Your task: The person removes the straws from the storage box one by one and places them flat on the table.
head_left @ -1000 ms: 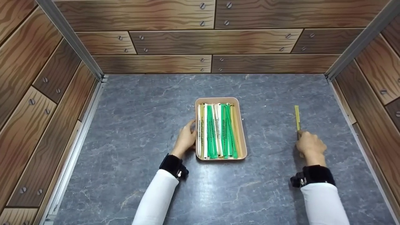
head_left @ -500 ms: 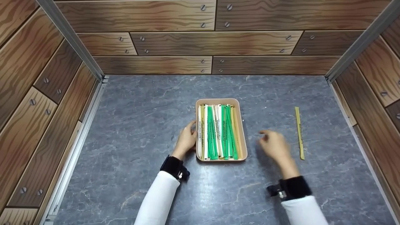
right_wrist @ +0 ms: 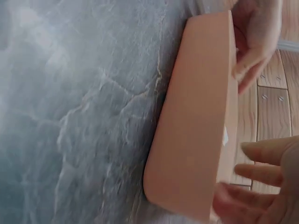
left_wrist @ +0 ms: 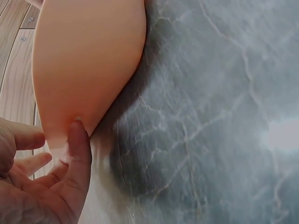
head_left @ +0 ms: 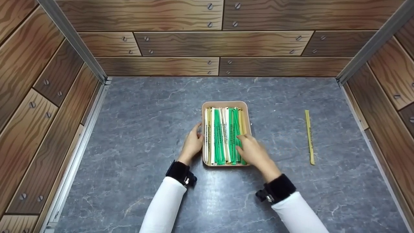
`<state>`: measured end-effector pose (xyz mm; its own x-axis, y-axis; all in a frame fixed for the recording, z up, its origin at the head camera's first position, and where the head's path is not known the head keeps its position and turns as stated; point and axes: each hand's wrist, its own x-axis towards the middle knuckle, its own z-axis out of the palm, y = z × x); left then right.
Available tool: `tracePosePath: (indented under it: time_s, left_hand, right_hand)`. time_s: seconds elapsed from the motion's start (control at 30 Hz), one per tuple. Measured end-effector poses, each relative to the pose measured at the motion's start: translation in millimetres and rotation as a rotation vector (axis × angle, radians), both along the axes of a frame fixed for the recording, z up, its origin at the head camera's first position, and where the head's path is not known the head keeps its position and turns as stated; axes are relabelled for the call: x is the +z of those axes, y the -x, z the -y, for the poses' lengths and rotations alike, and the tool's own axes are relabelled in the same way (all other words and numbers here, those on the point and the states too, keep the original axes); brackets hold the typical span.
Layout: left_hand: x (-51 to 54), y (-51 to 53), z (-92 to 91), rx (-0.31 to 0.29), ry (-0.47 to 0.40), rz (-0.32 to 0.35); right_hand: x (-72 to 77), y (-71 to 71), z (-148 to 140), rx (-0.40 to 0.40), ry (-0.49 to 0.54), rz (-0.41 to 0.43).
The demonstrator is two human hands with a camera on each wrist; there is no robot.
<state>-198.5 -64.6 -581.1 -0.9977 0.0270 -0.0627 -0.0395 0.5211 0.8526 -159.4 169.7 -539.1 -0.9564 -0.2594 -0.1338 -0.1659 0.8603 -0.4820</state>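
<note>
A pinkish-beige tray holds several long wrapped straws in green, white and yellow, lying side by side. My left hand rests against the tray's left side; its thumb touches the outer wall in the left wrist view. Over the tray's right edge reaches my right hand, thumb and fingers apart above the green straws. In the right wrist view its fingers are spread by the rim, with no straw seen between them. One yellow wrapped straw lies alone on the table to the right.
The grey marbled table surrounds the tray. Wood-patterned panels stand at the back and on both sides, with metal rails along the left edge.
My right hand has left the yellow straw lying on the table at the right and moved left to the tray. My left hand has stayed at the tray's side.
</note>
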Motion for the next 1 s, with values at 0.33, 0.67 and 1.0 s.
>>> tracePosePath:
  time_s: [0.33,0.67,1.0]
  left_hand:
    - [0.4,2.5,0.5,-0.014,0.021,-0.037]
    - [3.0,5.7,-0.8,-0.013,-0.033,-0.004]
    - [-0.5,5.1,1.0,-0.010,-0.044,-0.014]
  right_hand:
    - [-12.8,5.5,17,0.059,-0.201,-0.060]
    - [-23.4,9.7,20,-0.010,-0.198,-0.182]
    - [-20.1,9.4,16,-0.053,-0.120,-0.175]
